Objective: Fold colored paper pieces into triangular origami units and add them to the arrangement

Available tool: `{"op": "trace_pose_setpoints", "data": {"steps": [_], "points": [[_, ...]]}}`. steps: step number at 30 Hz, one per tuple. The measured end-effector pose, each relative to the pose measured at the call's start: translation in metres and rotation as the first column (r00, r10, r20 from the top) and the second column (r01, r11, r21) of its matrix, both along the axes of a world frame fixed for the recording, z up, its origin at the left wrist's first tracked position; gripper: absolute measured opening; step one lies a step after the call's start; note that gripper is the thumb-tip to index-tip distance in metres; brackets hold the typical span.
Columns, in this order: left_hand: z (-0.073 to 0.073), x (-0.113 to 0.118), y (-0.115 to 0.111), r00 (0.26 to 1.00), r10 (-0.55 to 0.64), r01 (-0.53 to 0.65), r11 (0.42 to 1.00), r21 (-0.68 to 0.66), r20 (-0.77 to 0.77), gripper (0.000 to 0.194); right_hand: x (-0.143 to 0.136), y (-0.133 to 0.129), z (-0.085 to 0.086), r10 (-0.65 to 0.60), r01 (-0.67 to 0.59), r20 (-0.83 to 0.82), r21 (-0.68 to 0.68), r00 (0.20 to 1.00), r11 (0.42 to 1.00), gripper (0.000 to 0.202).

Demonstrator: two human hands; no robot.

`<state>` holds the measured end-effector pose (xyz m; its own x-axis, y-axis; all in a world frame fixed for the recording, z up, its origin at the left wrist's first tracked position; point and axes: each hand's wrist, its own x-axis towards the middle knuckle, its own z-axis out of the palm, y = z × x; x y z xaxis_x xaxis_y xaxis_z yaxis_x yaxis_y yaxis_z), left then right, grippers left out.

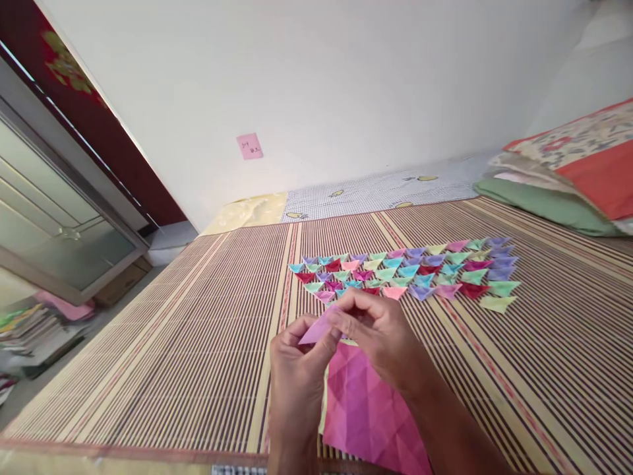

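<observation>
Between my two hands is a small folded piece of pinkish-purple paper (315, 331), raised above the mat. My left hand (301, 363) pinches its lower edge with thumb and fingers. From the other side, my right hand (378, 330) grips the paper's upper right part, its thumb and index finger meeting near my left thumb. Below my hands lies a larger creased magenta sheet (368, 409), partly covered by my right forearm, with a pale yellow edge showing under it. Just beyond my hands, several rows of small folded paper pieces (408, 270) in many colours rest on the mat.
A striped bamboo mat (198, 343) covers the surface. Folded bedding (593, 165) is piled at the far right, and checked cloth (376, 191) runs along the wall. A pink note (250, 146) is stuck on the wall. At left are a glass-panelled door (64, 211) and stacked papers (34, 330).
</observation>
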<state>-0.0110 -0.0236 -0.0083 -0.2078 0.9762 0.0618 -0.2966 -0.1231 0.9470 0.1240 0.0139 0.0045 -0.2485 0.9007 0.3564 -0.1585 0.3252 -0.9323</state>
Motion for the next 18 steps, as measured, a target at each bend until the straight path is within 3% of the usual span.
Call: {"op": "trace_pose_setpoints", "data": {"steps": [5,10,18], "points": [[-0.003,0.008,-0.002,0.999,0.052,-0.052,0.998,0.035,0.012,0.009,-0.004,-0.002,-0.004,-0.065,0.062,-0.071,-0.044,0.995,0.997,0.023],[-0.004,0.010,-0.005,0.995,0.092,-0.095,0.994,0.059,0.042,0.011,-0.001,0.000,-0.002,-0.103,0.102,-0.027,-0.021,0.994,0.995,0.026],[0.006,-0.012,-0.002,0.960,0.233,-0.252,0.961,0.111,0.157,0.012,0.011,0.003,0.002,-0.177,0.177,-0.006,0.025,0.984,0.984,0.029]]}}
